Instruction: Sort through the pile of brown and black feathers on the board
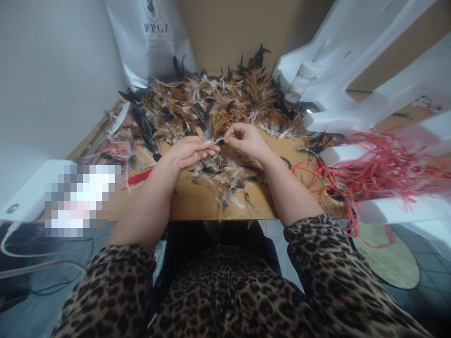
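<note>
In the middle of the head view, my left hand (192, 151) is closed in a pinch, palm partly up. My right hand (246, 141) faces it with thumb and forefinger pressed together. A thin white strand (219, 139) runs between the fingertips of both hands; whether it is a feather quill or a thread I cannot tell. Brown and dark feathers (213, 119) rise just behind the fingers, and I cannot make out whether they are held. Loose fluffy feathers (229, 180) lie on the wooden table (197, 212) below my hands.
A large heap of brown feathers (169, 108) covers the table's back. Red plastic strips (384, 164) spread over white foam pieces at right. A clear bottle (303, 80) leans behind. At left are a red bundle (138, 178), a white power bank (35, 190) with cable, and a blurred-out patch.
</note>
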Demonstrator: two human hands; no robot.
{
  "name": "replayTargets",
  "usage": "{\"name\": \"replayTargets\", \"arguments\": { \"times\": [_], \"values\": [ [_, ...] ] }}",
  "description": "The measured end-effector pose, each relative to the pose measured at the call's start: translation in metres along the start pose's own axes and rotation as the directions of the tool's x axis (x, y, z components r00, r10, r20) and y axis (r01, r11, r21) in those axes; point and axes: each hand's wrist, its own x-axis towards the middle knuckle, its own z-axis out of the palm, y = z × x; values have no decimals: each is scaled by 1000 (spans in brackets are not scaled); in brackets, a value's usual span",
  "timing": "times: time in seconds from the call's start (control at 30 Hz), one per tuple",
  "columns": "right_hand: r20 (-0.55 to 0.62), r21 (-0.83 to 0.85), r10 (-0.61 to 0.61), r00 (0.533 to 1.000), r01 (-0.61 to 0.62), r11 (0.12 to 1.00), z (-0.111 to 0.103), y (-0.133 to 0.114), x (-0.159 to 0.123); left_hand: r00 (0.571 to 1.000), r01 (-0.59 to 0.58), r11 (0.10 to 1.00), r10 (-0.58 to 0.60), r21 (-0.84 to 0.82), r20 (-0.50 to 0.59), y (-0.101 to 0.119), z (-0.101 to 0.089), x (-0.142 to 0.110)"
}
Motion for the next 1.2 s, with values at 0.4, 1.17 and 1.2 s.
{"name": "replayTargets", "arguments": {
  "times": [0.4,1.17,1.2],
  "values": [
    [-35,-210,-107,994,98,973,-2,1,0,980,-43,996,57,77,-191,0,3,4],
    [-137,-299,-85,987,41,953,7,-3,-1,972,21,961,44,275,-231,-2,4,5],
    [-125,-309,-100,987,57,949,7,-4,-1,969,22,961,48,277,-244,-2,3,5]
  ]
}}
